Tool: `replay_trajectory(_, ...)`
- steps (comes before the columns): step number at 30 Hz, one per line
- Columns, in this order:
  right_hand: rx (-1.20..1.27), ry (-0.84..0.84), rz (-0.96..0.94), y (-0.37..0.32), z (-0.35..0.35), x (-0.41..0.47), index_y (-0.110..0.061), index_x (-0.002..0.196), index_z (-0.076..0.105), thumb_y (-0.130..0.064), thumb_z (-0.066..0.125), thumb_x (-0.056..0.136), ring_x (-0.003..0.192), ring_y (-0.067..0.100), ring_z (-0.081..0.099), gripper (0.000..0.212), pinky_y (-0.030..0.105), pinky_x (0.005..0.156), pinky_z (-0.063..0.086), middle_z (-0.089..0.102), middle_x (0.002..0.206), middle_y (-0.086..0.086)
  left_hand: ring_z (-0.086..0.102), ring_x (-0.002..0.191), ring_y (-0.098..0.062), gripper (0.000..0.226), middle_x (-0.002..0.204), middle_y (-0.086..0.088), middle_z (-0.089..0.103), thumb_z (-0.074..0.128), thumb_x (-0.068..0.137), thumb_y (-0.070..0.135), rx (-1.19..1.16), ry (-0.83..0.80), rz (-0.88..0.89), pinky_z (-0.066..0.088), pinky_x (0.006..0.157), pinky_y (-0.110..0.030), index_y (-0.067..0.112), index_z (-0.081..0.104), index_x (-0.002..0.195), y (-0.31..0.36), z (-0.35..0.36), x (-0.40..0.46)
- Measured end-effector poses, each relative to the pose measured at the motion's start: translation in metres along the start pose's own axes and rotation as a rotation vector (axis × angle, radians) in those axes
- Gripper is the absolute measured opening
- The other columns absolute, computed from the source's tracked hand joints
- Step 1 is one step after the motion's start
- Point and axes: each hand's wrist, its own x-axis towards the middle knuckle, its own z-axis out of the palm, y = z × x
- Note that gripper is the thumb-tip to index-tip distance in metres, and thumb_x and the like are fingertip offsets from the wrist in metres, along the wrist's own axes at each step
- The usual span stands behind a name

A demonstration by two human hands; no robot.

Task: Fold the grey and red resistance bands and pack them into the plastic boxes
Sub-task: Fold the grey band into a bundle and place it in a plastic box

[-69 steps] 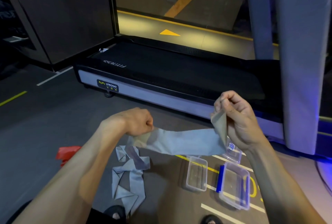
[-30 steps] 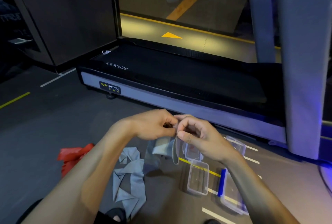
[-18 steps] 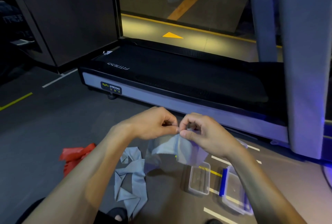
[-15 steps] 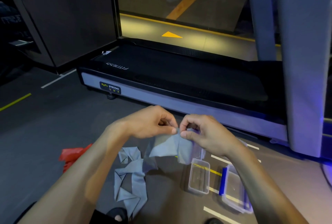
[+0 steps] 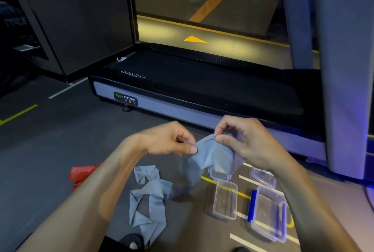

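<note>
Head view: the grey resistance band [image 5: 214, 154] is held in the air between both hands, above the floor [image 5: 50, 140]. Its upper part is bunched into a loose fold, and its lower length trails down to a crumpled heap on the floor below the left forearm. The left hand [image 5: 170, 140] pinches the fold's edge between thumb and forefinger. The right hand [image 5: 247, 142] pinches the same bunch from the other side, fingers curled over the fabric. The two pinch points are close together.

The red resistance band [image 5: 83, 174] lies crumpled on the floor, left of the left forearm and partly hidden by it. It appears not yet folded.

Risks: the fold looks loose and uneven, so releasing either pinch would probably let it spring open. The trailing length on the floor may drag or twist as further folds are taken up, which would give a bundle too bulky for a box.

Surroundings: a small plastic box [image 5: 225, 199] and a larger blue-clipped plastic box [image 5: 269, 213] stand open on the floor beneath the right forearm, with their lids [image 5: 263, 177] just behind them. A treadmill [image 5: 202, 89] stands beyond the hands. A sandalled foot [image 5: 132, 241] rests beside the band's trailing end and could trap it.
</note>
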Motion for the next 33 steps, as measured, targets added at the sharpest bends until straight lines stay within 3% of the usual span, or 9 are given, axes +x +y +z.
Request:
replay_trajectory(3, -0.002, 0.023, -0.003, 0.004, -0.005, 0.000, -0.022, 0.089, 0.068, -0.012, 0.074, 0.092, 0.088, 0.010, 0.066, 0.012, 0.020, 0.078, 0.049, 0.069, 0.085, -0.013, 0.056, 0.072, -0.011, 0.012, 0.077, -0.005, 0.065, 0.073, 0.094, 0.020, -0.014, 0.030, 0.035, 0.047, 0.071, -0.022, 0.014, 0.075, 0.084, 0.004, -0.002, -0.001)
replay_trajectory(6, -0.001, 0.039, 0.000, 0.008, -0.006, -0.002, -0.021, 0.089, 0.068, -0.010, 0.073, 0.092, 0.088, 0.010, 0.066, 0.013, 0.018, 0.077, 0.047, 0.069, 0.085, -0.013, 0.051, 0.065, -0.008, 0.011, 0.072, -0.004, 0.062, 0.075, 0.092, 0.018, -0.052, 0.060, 0.034, 0.045, 0.062, -0.019, 0.007, 0.077, 0.091, 0.010, -0.002, -0.003)
replay_trajectory(13, 0.058, 0.061, 0.002, 0.014, -0.001, -0.001, -0.021, 0.090, 0.068, -0.010, 0.072, 0.093, 0.089, 0.016, 0.067, 0.012, 0.035, 0.080, 0.053, 0.069, 0.086, -0.010, 0.054, 0.059, -0.003, 0.006, 0.069, 0.002, 0.069, 0.081, 0.087, 0.019, -0.070, 0.115, -0.002, 0.044, 0.057, -0.020, 0.013, 0.081, 0.088, 0.013, -0.005, -0.006)
replay_trajectory(18, 0.095, 0.058, -0.012, 0.020, 0.002, 0.003, -0.020, 0.091, 0.068, -0.010, 0.071, 0.093, 0.089, 0.017, 0.066, 0.011, 0.037, 0.081, 0.053, 0.069, 0.088, -0.009, 0.062, 0.066, -0.001, 0.005, 0.069, 0.007, 0.070, 0.084, 0.082, 0.022, -0.093, 0.124, -0.069, 0.052, 0.063, -0.021, 0.021, 0.080, 0.082, 0.012, -0.008, -0.009)
replay_trajectory(21, 0.200, 0.060, 0.000, 0.026, 0.002, 0.006, -0.017, 0.091, 0.069, -0.008, 0.071, 0.094, 0.087, 0.018, 0.066, 0.009, 0.031, 0.079, 0.052, 0.069, 0.089, -0.003, 0.065, 0.067, -0.005, 0.007, 0.073, 0.001, 0.072, 0.084, 0.077, 0.026, -0.147, 0.091, -0.090, 0.056, 0.063, -0.023, 0.022, 0.079, 0.080, 0.012, -0.013, -0.013)
replay_trajectory(25, 0.377, 0.053, 0.015, 0.031, 0.000, 0.011, -0.010, 0.092, 0.068, -0.014, 0.069, 0.092, 0.081, 0.013, 0.064, 0.004, 0.021, 0.070, 0.051, 0.068, 0.088, 0.006, 0.063, 0.066, -0.012, 0.004, 0.077, -0.010, 0.067, 0.077, 0.088, 0.012, -0.169, 0.019, -0.127, 0.060, 0.064, -0.026, 0.009, 0.077, 0.090, 0.006, -0.016, -0.015)
replay_trajectory(30, 0.394, 0.023, 0.016, 0.038, 0.000, 0.012, -0.008, 0.092, 0.069, -0.016, 0.069, 0.090, 0.083, 0.020, 0.065, 0.009, 0.023, 0.076, 0.051, 0.069, 0.089, 0.008, 0.064, 0.063, -0.010, 0.001, 0.075, -0.005, 0.070, 0.078, 0.087, 0.012, -0.154, 0.058, -0.118, 0.057, 0.064, -0.025, 0.011, 0.077, 0.088, 0.003, -0.015, -0.014)
replay_trajectory(33, 0.420, -0.005, 0.058, 0.044, 0.005, 0.011, -0.005, 0.093, 0.068, -0.016, 0.069, 0.089, 0.085, 0.024, 0.065, 0.012, 0.025, 0.077, 0.052, 0.069, 0.090, 0.009, 0.064, 0.069, -0.016, 0.003, 0.077, -0.015, 0.071, 0.081, 0.084, 0.012, -0.135, 0.102, -0.087, 0.055, 0.071, -0.031, 0.012, 0.079, 0.086, -0.001, -0.017, -0.014)
